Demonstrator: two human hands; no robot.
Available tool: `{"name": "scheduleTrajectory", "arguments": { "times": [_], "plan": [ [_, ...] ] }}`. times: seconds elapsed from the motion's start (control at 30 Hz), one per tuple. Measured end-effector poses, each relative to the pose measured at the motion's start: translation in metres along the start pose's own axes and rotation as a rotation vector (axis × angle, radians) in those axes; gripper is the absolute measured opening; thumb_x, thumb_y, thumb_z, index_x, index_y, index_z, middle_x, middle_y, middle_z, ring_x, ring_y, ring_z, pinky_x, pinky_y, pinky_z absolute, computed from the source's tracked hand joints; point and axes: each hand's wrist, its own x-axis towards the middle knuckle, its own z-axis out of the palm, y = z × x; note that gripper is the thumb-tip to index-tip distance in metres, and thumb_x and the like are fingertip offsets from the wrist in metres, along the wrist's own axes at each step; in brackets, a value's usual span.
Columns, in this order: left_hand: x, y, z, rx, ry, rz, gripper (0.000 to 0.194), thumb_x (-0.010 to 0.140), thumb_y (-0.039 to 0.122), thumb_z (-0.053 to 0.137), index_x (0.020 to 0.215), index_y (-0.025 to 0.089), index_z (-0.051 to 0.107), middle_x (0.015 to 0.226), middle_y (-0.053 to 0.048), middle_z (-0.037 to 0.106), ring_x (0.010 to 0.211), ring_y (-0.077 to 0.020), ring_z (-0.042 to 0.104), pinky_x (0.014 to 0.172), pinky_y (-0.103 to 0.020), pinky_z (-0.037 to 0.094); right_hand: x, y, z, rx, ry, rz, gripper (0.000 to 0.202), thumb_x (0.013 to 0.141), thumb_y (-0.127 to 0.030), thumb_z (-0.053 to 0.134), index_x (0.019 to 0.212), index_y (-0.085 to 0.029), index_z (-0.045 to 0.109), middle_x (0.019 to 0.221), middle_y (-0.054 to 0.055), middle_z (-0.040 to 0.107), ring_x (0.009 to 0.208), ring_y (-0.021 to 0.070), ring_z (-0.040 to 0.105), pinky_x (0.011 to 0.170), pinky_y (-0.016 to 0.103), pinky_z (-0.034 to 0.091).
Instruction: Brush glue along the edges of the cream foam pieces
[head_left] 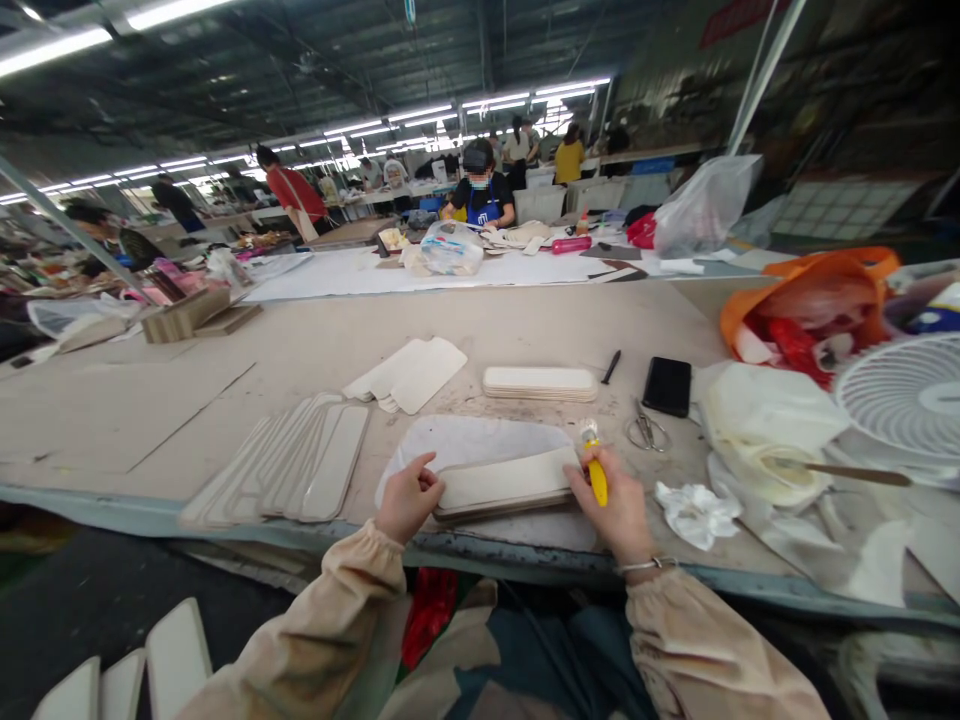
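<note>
In front of me a long off-white strip (510,482) lies on a low stack of similar pieces, over a white sheet (480,432). My left hand (409,495) pinches the strip's left end between thumb and fingers. At the other end, my right hand (613,505) has its fingertips on the strip's edge. That same hand grips a small brush (598,480) with a yellow handle, its pale bristles pointing away from me. Left of the sheet, rounded white panels (334,462) are fanned out. Beyond it sit a neat strip stack (540,383) and overlapping white pieces (420,375).
To the right are scissors (646,430), a black phone (667,386), a dark pen-like tool (611,367), crumpled tissue (697,512), a plastic-lined container (780,440) with a stick, a white fan (915,395) and an orange bag (817,300). A co-worker (484,195) sits across the table.
</note>
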Motion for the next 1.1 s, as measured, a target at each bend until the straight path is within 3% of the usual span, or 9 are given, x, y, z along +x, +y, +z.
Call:
{"name": "scheduleTrajectory", "arguments": {
  "times": [0.2,0.4,0.57,0.63,0.73,0.9,1.0,1.1],
  "plan": [
    [-0.002,0.001,-0.001,0.064,0.010,0.032,0.057,0.072,0.037,0.054,0.122,0.011,0.059,0.070,0.000,0.067,0.063,-0.0171,0.063,0.065,-0.030,0.049,0.001,-0.002,0.003,-0.136,-0.001,-0.061,0.019,0.087,-0.042,0.052,0.089,-0.023,0.053,0.071,0.000,0.063,0.060,0.0198,0.062,0.057,0.029,0.041],
    [0.002,-0.005,-0.001,0.076,-0.018,0.020,0.056,0.071,0.041,0.053,0.119,0.013,0.060,0.070,0.001,0.066,0.063,-0.0173,0.063,0.068,-0.031,0.049,0.000,-0.001,0.004,-0.253,0.020,-0.081,0.017,0.087,-0.037,0.057,0.095,-0.022,0.055,0.078,0.002,0.065,0.071,0.0223,0.063,0.063,0.030,0.045],
    [0.005,-0.013,-0.001,0.116,-0.019,0.064,0.050,0.072,0.046,0.053,0.109,0.015,0.067,0.074,-0.001,0.065,0.068,-0.0186,0.062,0.070,-0.032,0.050,-0.001,-0.013,-0.002,-0.343,0.101,-0.290,0.011,0.091,-0.029,0.055,0.096,-0.020,0.058,0.088,0.009,0.067,0.088,0.0268,0.062,0.080,0.039,0.049],
    [0.006,-0.015,-0.002,0.139,0.008,0.084,0.048,0.071,0.049,0.054,0.102,0.015,0.070,0.075,-0.002,0.064,0.068,-0.0193,0.062,0.070,-0.033,0.050,-0.007,-0.026,0.002,-0.276,0.058,-0.380,0.009,0.092,-0.026,0.053,0.098,-0.021,0.059,0.097,0.010,0.068,0.099,0.0274,0.062,0.089,0.043,0.049],
    [0.006,-0.019,-0.003,0.141,0.034,0.098,0.048,0.070,0.054,0.057,0.098,0.017,0.072,0.076,-0.003,0.064,0.068,-0.0203,0.062,0.069,-0.035,0.051,-0.019,-0.044,0.022,-0.169,-0.117,-0.517,0.010,0.092,-0.026,0.055,0.100,-0.021,0.061,0.114,0.011,0.067,0.121,0.0256,0.054,0.104,0.043,0.044],
    [0.006,-0.021,-0.003,0.102,0.034,0.090,0.051,0.069,0.058,0.060,0.098,0.018,0.072,0.078,-0.004,0.066,0.066,-0.0205,0.062,0.066,-0.035,0.052,-0.034,-0.057,0.061,-0.172,-0.309,-0.635,0.025,0.089,-0.041,0.063,0.104,-0.020,0.061,0.124,0.011,0.063,0.133,0.0254,0.046,0.114,0.045,0.034],
    [0.006,-0.022,-0.002,0.088,0.037,0.085,0.052,0.069,0.059,0.061,0.098,0.017,0.073,0.076,-0.004,0.066,0.066,-0.0206,0.061,0.065,-0.034,0.053,-0.036,-0.052,0.062,-0.215,-0.324,-0.602,0.031,0.088,-0.044,0.065,0.106,-0.020,0.060,0.126,0.013,0.062,0.134,0.0262,0.045,0.115,0.047,0.032],
    [0.006,-0.024,-0.002,0.081,0.035,0.092,0.054,0.068,0.059,0.061,0.099,0.016,0.073,0.076,-0.004,0.065,0.066,-0.0207,0.061,0.063,-0.034,0.053,-0.034,-0.041,0.049,-0.248,-0.260,-0.522,0.029,0.089,-0.042,0.063,0.106,-0.019,0.059,0.125,0.016,0.063,0.133,0.0264,0.047,0.114,0.049,0.032]
  ]
}}
